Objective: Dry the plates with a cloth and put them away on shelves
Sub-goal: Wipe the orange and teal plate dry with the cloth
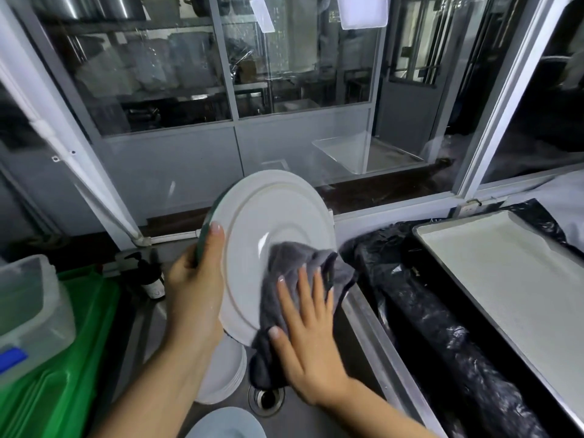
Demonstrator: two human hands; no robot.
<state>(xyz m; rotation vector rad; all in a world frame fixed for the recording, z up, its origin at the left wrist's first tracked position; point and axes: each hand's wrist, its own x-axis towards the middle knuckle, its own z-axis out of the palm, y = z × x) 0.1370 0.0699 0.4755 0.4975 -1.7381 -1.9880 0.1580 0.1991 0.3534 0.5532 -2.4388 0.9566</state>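
left hand (192, 279) grips rim of tilted round white plate (271, 235) | right hand (311, 336) flat, fingers straight, pressing grey cloth (290, 270) on plate's lower right | above steel sink drain (266, 399)

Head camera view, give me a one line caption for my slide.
Left hand holds a white plate tilted over the sink while the right hand presses a grey cloth against its underside.

A round white ceramic plate with a dark green rim (268, 241) is held tilted on edge above the steel sink (316, 415), its pale underside and raised foot ring turned toward the camera. A crumpled grey terry cloth (294, 263) is pressed against its lower right part. A stack of white plates (226, 374) is seen resting in the sink, directly below the tilted plate.
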